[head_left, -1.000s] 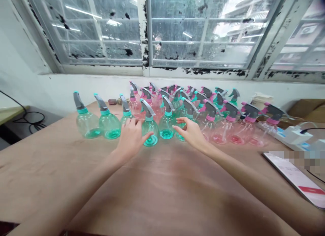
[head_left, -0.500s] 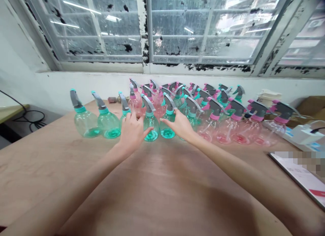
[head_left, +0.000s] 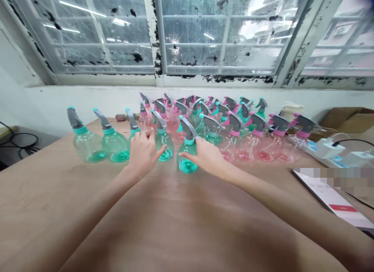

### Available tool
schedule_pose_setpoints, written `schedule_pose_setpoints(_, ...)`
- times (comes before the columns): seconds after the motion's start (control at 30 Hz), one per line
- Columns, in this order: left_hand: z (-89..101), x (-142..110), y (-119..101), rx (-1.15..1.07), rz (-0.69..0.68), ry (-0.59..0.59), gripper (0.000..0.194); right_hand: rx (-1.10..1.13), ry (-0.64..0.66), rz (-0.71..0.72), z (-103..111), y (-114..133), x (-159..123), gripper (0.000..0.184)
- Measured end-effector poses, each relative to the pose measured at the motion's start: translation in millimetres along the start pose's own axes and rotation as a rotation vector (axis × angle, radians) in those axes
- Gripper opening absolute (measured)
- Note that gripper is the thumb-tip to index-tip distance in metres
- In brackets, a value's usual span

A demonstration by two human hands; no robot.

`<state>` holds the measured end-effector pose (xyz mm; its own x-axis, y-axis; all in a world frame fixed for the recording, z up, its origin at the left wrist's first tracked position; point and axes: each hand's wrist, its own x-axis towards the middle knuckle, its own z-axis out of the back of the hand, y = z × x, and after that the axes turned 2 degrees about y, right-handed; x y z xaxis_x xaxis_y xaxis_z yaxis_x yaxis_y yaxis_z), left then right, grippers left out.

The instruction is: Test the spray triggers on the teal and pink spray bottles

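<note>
My right hand (head_left: pixel 209 157) is closed around a green spray bottle (head_left: pixel 187 163), thumb across its front and fingers at its far right side. This bottle is upright and stands forward of the row. My left hand (head_left: pixel 143 151) is open, thumb spread to the right. It covers most of one green spray bottle (head_left: pixel 133 122), whose grey trigger head shows above the fingers. The left thumb tip overlaps another green spray bottle (head_left: pixel 164 145); I cannot tell whether it touches. Two more green bottles, one nearer (head_left: pixel 117 143) and one farther left (head_left: pixel 87 145), stand beside this hand.
Pink spray bottles (head_left: pixel 247 147) stand to the right, with several mixed pink and green ones behind. A power strip with white plugs (head_left: pixel 329 147), a cardboard box (head_left: pixel 352 122) and a flat panel (head_left: pixel 327 198) lie at the right. Windows (head_left: pixel 216 34) rise behind the wooden table (head_left: pixel 163 217).
My right hand has drawn one green spray bottle toward me, out of the row. My left hand stays by the same bottles. The view has shifted slightly to the right.
</note>
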<state>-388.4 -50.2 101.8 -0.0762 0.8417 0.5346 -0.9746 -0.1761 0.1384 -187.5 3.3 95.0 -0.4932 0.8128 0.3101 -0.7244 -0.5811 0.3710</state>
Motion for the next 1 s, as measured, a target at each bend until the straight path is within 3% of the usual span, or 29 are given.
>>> schedule_pose_setpoints(0.2, 5.8, -37, -17, -0.213, -0.004, -0.063, 0.046, 0.003, 0.018, 0.091, 12, -16, -35, 0.054)
schedule_pose_setpoints(0.37, 11.8, -68, -49, -0.682, -0.104, 0.174, 0.049, 0.056, 0.018, 0.184, 29, -31, -58, 0.049)
schedule_pose_setpoints(0.47, 14.5, -79, -78, -0.902, -0.145, 0.346, 0.077, 0.1, 0.031, 0.246, 43, -41, -74, 0.051)
schedule_pose_setpoints(0.53, 14.7, -82, -97, -1.01, -0.169, 0.401, 0.087, 0.153, 0.042, 0.29, 54, -48, -85, 0.052)
schedule_pose_setpoints(0.63, 12.6, -84, -122, -1.119, -0.237, 0.404, 0.081, 0.27, 0.083, 0.328, 68, -57, -98, 0.046)
schedule_pose_setpoints(0.77, 8.9, -85, -142, -1.173, -0.313, 0.391, 0.079, 0.465, 0.138, 0.246, 79, -67, -104, 0.042)
schedule_pose_setpoints(0.87, 9.7, -84, -152, -1.203, -0.34, 0.401, 0.083, 0.658, 0.129, 0.167, 78, -69, -104, 0.043)
schedule_pose_setpoints(1.0, 13.6, -81, -159, -1.249, -0.396, 0.452, 0.093, 0.83, 0.012, 0.187, 66, -66, -103, 0.036)
